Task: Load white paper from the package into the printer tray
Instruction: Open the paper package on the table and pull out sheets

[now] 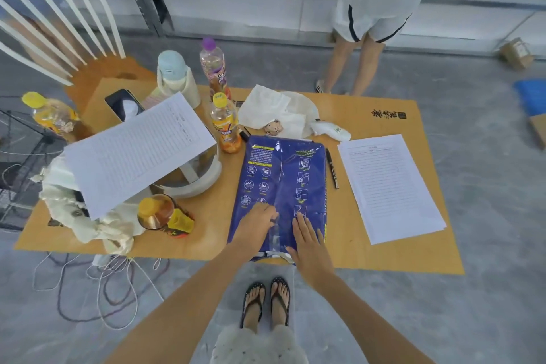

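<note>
A blue wrapped package of paper (283, 180) lies flat on the low wooden table (384, 251), its near end at the table's front edge. A strip of clear tape (274, 235) runs along its middle seam. My left hand (257, 224) rests on the package's near left part, fingertips pinched at the tape. My right hand (308, 242) lies flat with spread fingers on the near right part, pressing the wrapper down. No printer or tray is in view.
A stack of lined sheets (390, 186) and a black pen (332, 168) lie right of the package. Left stand drink bottles (226, 124), a tipped bottle (162, 213), a printed sheet (136, 151) over a bowl and cloth. Another person's legs (351, 65) are beyond the table.
</note>
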Motion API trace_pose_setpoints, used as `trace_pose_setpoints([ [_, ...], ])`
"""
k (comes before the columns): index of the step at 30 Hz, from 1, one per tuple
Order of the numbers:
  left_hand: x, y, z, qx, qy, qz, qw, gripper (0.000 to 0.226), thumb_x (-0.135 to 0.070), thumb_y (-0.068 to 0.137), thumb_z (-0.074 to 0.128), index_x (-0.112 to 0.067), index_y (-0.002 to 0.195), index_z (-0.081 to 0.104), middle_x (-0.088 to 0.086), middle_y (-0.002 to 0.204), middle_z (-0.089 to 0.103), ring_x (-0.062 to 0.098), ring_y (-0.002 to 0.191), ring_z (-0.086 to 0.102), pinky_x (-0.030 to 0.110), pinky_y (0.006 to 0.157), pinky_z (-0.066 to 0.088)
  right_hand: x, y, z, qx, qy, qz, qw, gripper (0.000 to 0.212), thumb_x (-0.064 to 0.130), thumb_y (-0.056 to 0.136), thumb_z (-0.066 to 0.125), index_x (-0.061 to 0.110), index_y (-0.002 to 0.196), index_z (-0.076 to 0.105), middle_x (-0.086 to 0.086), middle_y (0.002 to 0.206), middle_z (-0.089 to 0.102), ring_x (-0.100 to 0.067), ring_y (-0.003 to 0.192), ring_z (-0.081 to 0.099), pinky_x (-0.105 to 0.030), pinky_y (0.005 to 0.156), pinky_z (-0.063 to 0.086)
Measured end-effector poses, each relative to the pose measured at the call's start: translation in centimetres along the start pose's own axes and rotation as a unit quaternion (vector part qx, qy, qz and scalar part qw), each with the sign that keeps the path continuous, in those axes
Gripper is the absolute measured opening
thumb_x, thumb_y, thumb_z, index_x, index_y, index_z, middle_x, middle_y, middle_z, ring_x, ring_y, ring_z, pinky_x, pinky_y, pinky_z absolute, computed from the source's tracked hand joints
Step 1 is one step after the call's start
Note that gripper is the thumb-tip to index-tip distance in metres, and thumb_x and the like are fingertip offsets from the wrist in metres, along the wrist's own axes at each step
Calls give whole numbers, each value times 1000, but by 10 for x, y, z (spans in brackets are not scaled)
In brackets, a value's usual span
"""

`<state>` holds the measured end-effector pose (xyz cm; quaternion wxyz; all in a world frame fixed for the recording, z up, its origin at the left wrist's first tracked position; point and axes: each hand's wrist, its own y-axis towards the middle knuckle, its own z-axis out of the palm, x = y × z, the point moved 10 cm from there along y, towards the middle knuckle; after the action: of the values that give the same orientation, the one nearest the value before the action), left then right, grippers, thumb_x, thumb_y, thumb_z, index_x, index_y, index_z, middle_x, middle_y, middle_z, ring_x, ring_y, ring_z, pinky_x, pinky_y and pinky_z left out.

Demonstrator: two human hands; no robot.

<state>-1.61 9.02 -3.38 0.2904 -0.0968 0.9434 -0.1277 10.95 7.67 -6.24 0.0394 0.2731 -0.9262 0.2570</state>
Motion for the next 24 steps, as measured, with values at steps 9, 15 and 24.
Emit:
trace_pose_setpoints([
  [9, 5, 20, -6, -35, -133, -91, 986, 23, -9, 87, 66, -9, 109, 59, 12, 91, 69, 25, 85, 66, 41, 79, 56, 1, -5, 6, -19, 36, 19, 999, 63, 39, 102, 28, 13, 152, -1, -3, 162, -6, -22, 149, -7, -39, 121, 2],
  [15, -5, 13, -19, -55, -52, -62, 995, 12, -19, 92, 60, -10, 87, 67, 5, 97, 63, 19, 88, 61, 35, 74, 53, 1, -6, 2, -18, 57, 13, 998, 63, 37, 101, 31, 13, 152, 1, -3, 163, -3, -21, 149, -4, -38, 121, 4],
  [24, 10, -67, 3, 13, -54, -34, 998, 8, -10, 89, 59, -10, 83, 65, -2, 92, 45, 12, 90, 52, 16, 67, 35, 3, -14, -1, 2, 43, 1, 999, 78, 30, 96, 51, 13, 151, -2, -5, 162, -8, -23, 149, -5, -39, 121, 6],
])
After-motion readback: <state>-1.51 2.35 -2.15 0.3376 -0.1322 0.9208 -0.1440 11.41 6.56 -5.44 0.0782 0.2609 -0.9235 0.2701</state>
